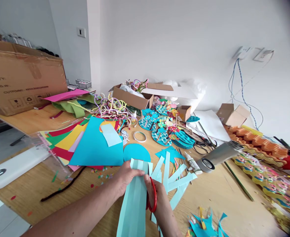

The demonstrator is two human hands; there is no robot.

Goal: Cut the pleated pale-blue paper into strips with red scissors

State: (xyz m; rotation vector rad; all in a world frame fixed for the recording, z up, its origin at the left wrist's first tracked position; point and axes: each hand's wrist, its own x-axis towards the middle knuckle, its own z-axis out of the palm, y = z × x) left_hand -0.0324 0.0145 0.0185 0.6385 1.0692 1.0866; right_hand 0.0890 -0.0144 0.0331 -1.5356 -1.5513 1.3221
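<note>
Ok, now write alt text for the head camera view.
A person's left hand steadies creased pale aqua paper while the right hand holds red-handled scissors at its edge. Pale paper strips lie beside it on a wooden table crowded with colored paper, pipe cleaners and a metal flask.

One metal flask [220,154], with two wall sockets [253,54] above.
Left of the flask: one white bottle [193,163], one pair of scissors [154,194], one ring [140,136], one large carton [26,79]; pale strips [166,169] overlap too much to count.
</note>
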